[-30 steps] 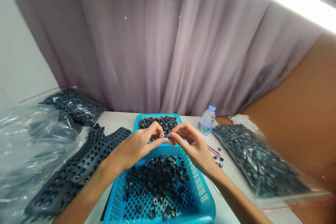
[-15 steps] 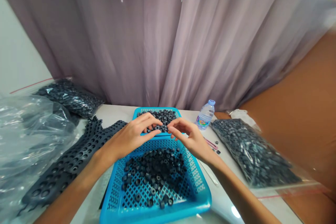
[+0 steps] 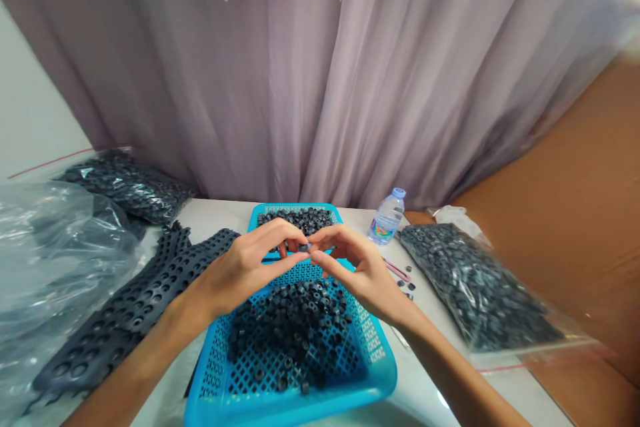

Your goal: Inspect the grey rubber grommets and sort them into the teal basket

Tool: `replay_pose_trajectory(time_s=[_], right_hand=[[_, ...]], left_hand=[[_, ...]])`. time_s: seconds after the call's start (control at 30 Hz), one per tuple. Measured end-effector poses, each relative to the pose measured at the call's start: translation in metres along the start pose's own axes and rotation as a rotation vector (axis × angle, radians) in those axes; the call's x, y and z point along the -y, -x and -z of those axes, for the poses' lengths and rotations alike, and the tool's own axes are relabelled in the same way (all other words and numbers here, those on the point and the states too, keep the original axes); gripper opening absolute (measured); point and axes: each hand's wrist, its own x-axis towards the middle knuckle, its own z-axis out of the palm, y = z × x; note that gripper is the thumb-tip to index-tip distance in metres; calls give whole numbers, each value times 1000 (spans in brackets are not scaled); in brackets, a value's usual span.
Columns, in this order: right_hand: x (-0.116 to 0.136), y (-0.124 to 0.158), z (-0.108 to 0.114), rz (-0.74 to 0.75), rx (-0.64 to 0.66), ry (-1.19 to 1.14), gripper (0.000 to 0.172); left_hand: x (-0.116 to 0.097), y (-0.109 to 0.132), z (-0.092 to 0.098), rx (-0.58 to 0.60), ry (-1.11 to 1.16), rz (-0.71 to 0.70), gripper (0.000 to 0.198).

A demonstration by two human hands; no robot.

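Note:
My left hand [image 3: 260, 257] pinches a small dark ring-like part [image 3: 303, 248] between thumb and fingertips. From the other side, the fingertips of my right hand [image 3: 353, 263] close in on the same part; thumb and forefinger meet at it. Both hands hover over the near end of the far blue basket [image 3: 255, 217] and the back of the near blue basket [image 3: 295, 407]. Many small black cylindrical parts [image 3: 300, 320] lie heaped in the near basket, and more of the same kind [image 3: 310, 217] fill the far one.
At left lie black perforated rubber sheets [image 3: 165, 287], a clear plastic bag [image 3: 60, 267] and a filled bag of black pieces [image 3: 130, 187]. On the right are a water bottle [image 3: 387, 217], pink tweezers-like tool [image 3: 397, 270], several loose parts and another filled bag [image 3: 480, 287].
My hands have come together, fingertips now meeting at a small part where a gap showed before. The view has shifted slightly, and the heap in the near basket looks fuller.

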Motion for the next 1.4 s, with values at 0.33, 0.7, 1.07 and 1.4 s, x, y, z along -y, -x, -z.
replay_pose_trajectory(time_s=[0.33,0.7,1.07,1.4], right_hand=[[0,-2,-1,-33,-1,-141,14],[1,0,1,5,-45,-125,17],[-3,-1,-2,27,-76,-31,16],[-10,-4,0,-3,-40,-51,18]], left_hand=[[-5,-2,3,-33,42,8,17],[-4,-2,-4,-110,547,424,13],[7,-3,-8,41,768,568,24],[11,-3,-6,148,764,604,23]])
